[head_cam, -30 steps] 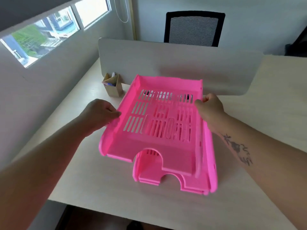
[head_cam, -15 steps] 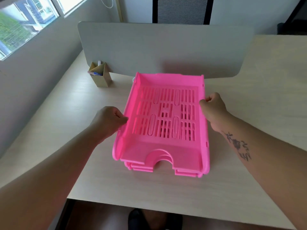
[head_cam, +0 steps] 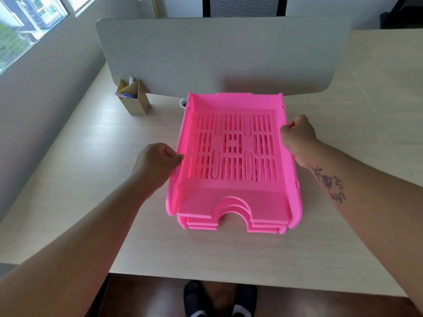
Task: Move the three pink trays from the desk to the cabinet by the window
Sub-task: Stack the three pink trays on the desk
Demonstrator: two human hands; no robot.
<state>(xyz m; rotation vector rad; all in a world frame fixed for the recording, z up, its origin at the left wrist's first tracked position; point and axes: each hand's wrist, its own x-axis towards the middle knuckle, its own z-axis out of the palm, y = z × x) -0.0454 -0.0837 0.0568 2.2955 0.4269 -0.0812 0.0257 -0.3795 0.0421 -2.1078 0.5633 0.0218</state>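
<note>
On the pale wood-grain desk (head_cam: 91,179), directly in front of the grey divider panel (head_cam: 217,53), three pink trays (head_cam: 233,156) sit nested in one stack, their arched front cut-outs lined up on the side away from the panel. The stack rests flat on the desk surface, its back wall just short of the panel's lower edge. The left hand (head_cam: 155,163) is at the stack's left wall, fingers curled in and pinching the rim of the top tray about midway along its length. The right hand (head_cam: 297,136) is at the opposite wall, somewhat closer to the panel, fingers clenched over that rim with the thumb on top. A tattoo (head_cam: 329,184) marks the right forearm. To the left of the trays, close against the panel, stands a tan cardboard pen holder (head_cam: 135,99) with pens inside. A small white object (head_cam: 183,103) shows at the stack's rear left corner; its nature cannot be determined. A window (head_cam: 29,26) lies beyond the desk's left edge.
</note>
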